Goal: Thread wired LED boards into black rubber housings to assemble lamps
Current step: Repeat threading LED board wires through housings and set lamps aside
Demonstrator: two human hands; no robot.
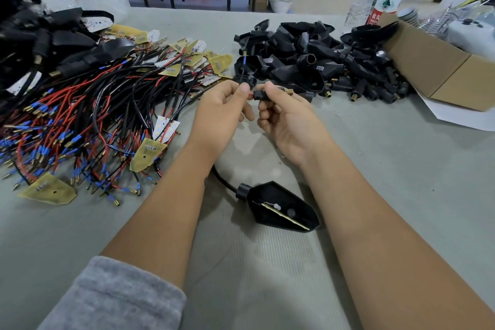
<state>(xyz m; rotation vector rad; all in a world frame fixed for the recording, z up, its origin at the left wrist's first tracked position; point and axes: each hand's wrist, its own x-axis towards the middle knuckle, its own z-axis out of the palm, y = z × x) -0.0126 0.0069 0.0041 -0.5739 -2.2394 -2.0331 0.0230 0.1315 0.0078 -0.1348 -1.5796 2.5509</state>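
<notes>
Left hand (223, 104) pinches the wire ends (244, 72), which rise far-upward; right hand (284, 112) grips a small black stem piece (261, 94) just right, bore facing left. Housing (281, 206) lies near on the desk (388, 169).

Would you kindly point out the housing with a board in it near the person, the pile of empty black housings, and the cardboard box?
Housing with a board (281, 206): head view, on its black shell.
Pile of empty housings (316, 59): head view, pile's middle.
Cardboard box (428, 61): head view, on its near flap.
</notes>
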